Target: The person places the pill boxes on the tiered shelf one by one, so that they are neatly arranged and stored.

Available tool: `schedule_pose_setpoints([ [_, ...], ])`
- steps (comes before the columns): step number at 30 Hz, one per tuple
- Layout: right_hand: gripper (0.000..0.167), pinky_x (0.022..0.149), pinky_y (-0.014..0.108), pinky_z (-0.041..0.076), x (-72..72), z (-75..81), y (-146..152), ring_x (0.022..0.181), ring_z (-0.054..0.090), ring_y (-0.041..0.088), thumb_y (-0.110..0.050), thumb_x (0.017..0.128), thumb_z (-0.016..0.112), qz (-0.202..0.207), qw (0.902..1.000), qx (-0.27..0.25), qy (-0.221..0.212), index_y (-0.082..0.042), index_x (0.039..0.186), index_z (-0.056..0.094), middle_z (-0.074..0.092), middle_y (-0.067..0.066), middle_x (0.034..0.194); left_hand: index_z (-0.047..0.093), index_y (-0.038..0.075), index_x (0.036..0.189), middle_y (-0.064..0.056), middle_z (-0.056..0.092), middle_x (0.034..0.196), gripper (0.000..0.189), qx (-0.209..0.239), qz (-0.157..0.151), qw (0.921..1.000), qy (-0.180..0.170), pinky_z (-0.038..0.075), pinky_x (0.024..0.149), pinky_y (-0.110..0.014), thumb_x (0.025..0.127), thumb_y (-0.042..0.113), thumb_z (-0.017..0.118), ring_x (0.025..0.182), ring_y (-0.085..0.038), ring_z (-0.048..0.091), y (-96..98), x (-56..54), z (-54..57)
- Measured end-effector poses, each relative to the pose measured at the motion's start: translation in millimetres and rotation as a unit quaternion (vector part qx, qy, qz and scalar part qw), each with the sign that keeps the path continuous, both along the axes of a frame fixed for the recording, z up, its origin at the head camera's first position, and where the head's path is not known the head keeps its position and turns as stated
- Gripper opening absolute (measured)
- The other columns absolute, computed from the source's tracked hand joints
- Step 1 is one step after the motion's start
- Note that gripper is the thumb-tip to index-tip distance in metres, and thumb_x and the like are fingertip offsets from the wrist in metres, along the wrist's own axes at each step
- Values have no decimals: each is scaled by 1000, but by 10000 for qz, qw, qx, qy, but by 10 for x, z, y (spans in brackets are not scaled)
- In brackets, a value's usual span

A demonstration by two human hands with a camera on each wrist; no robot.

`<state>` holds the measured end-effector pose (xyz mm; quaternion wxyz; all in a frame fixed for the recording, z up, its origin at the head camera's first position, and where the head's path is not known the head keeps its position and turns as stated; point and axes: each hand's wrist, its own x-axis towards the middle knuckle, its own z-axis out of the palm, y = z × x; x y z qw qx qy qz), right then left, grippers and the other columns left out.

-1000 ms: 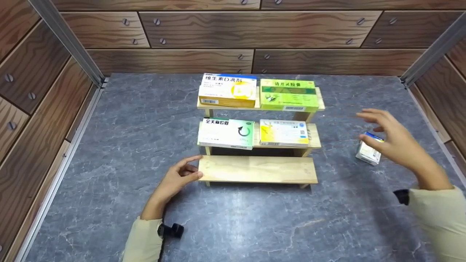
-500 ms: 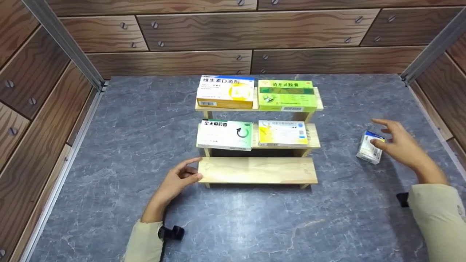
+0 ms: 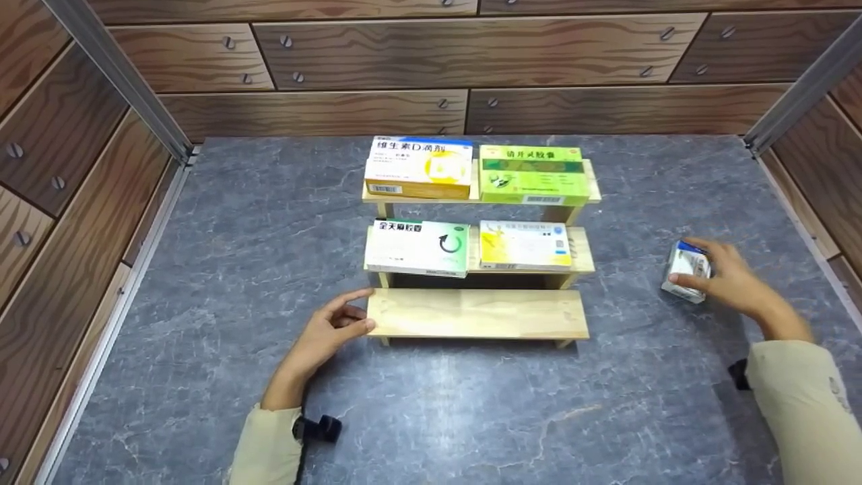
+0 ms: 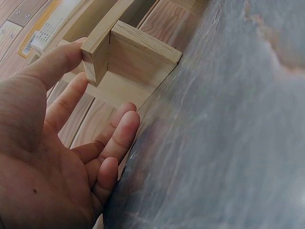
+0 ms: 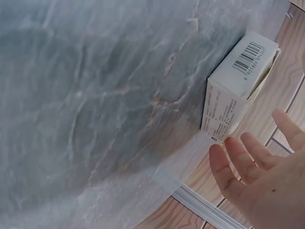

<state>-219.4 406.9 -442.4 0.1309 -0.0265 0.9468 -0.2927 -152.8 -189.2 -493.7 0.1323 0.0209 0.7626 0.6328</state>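
On the right, a small white medicine box (image 3: 697, 266) with a blue band lies on the grey table. My right hand (image 3: 734, 283) hovers over it, thumb across its near part and fingers reaching its far side. The right wrist view shows the box's barcode end (image 5: 248, 59), with a gap to the loosely spread fingers (image 5: 236, 157). My left hand (image 3: 320, 340) touches the left end of the lowest step of a wooden display shelf (image 3: 478, 313) with thumb and index finger. In the left wrist view those two fingertips meet the board's end (image 4: 95, 64); the other fingers bend loosely.
The top step holds a white-and-orange medicine box (image 3: 421, 168) and a green one (image 3: 533, 176). Below stand a white-and-green box (image 3: 417, 249) and a white-and-yellow box (image 3: 525, 246). Wood-patterned walls (image 3: 417, 54) enclose the grey table (image 3: 458, 417).
My right hand has come down over the small white box, moving its thumb and fingers around it. The left hand stays at the shelf's end.
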Motion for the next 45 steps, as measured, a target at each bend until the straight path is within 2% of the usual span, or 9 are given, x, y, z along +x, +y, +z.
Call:
schedule_pose_setpoints([
  [7,86,96,77,17,21,-40,-22,128,12,65,-39,88,69,83,9991,397,-107,8,146,25,11,45,143,55,15,137,-12,61,105,52,-34,-28,9999,-98,48,75,-28,88,19,72,84,-16,58,-6,-2,-2],
  [14,77,93,77,18,43,-44,-49,125,12,66,-32,88,69,232,9982,553,-76,8,142,31,12,46,141,54,12,137,-12,62,103,53,-17,-27,10000,-56,47,73,-26,87,18,72,81,-15,58,1,-9,-9],
  [22,74,94,78,17,51,-90,-49,125,13,69,-37,88,70,-37,9985,512,174,5,140,38,13,46,142,55,12,137,-13,62,104,53,-21,-21,10000,-49,47,72,-26,87,17,72,81,-15,57,6,-13,3],
  [25,71,94,77,20,52,-109,-61,124,17,69,-32,86,72,-63,9986,401,338,5,137,40,15,46,141,55,12,136,-13,62,104,53,-30,0,10000,-40,47,72,-26,87,18,73,82,-15,58,6,-15,-2],
  [31,64,95,77,20,42,-112,-48,124,19,67,-12,81,72,193,9988,137,428,8,134,43,16,46,141,54,12,137,-13,62,104,53,13,-15,10000,-70,47,72,-26,87,18,72,83,-16,57,5,-5,5],
  [34,68,96,76,20,57,-114,-29,125,20,67,-20,85,72,75,9994,124,306,7,138,39,14,47,142,54,12,137,-13,62,105,53,12,-36,10000,-48,47,74,-26,88,17,72,83,-16,57,9,-1,13],
  [38,70,95,74,24,72,-129,-31,122,26,65,-32,88,70,-109,9990,315,297,5,139,38,20,49,138,54,11,137,-13,63,104,53,-19,-57,10000,16,47,75,-27,88,18,72,82,-15,57,7,-4,12],
  [43,59,90,69,28,64,-102,-18,117,31,62,-16,86,67,-154,9983,302,467,6,135,43,28,49,132,55,12,137,-12,63,102,53,-44,-26,10000,0,47,74,-27,87,17,72,81,-15,58,14,-3,16],
  [45,56,86,62,33,72,-65,-8,113,36,58,-9,85,65,-154,9977,213,618,7,134,44,30,48,131,55,12,137,-12,63,102,53,-42,-25,10000,-11,48,74,-27,87,17,72,82,-15,58,16,-2,19],
])
